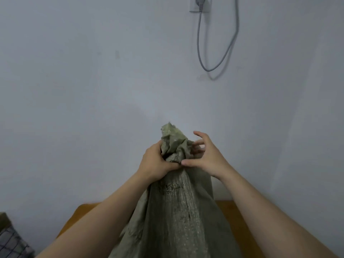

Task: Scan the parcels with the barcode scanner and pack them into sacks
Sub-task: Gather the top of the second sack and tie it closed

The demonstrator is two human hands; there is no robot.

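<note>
Plainly, whatever the sack [178,211] contains is hidden inside its woven green cloth, and its lower part runs off the bottom edge. The socket [200,4] is cut off at the top edge, and a grey cable [200,43] loops down the wall [93,90]. Only strips of the orange-brown table [227,207] show either side of the sack, and a checked cloth [13,243] sits at the lower left corner. Bare wall fills the space above the hands. The left hand [156,162] grips the gathered neck, fingers curled round it. The right hand [204,155] is splayed beside the bunched top, thumb tip touching the neck, not closed on it.
</note>
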